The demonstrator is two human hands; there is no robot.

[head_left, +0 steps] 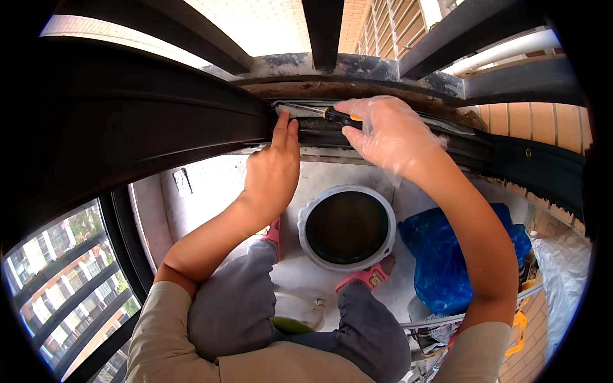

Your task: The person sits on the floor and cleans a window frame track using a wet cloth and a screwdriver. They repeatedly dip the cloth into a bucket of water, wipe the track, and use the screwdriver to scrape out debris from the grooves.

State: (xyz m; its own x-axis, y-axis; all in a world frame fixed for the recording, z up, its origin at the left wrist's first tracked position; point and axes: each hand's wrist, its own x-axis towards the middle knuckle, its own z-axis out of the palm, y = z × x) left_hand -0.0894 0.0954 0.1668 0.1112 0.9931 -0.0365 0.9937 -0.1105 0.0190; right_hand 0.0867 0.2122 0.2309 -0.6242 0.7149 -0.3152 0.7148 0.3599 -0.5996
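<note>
My right hand (391, 133), in a thin clear plastic glove, grips a screwdriver (340, 117) with a black and yellow handle. Its metal shaft points left along the inside of a dark window track (325, 138), close to the edge of a black window frame (159, 108). The bare left hand (272, 173) reaches up beside the shaft. Two of its fingers are stretched out with their tips at the track, while the others look curled; nothing shows in it.
Below the track, a white bucket (302, 225) of dark liquid stands between my feet. A blue plastic bag (440, 255) lies to its right. Black bars (323, 32) run outside the window. At the right hangs a pale plastic sheet (565, 274), near a yellow-orange object (518, 332).
</note>
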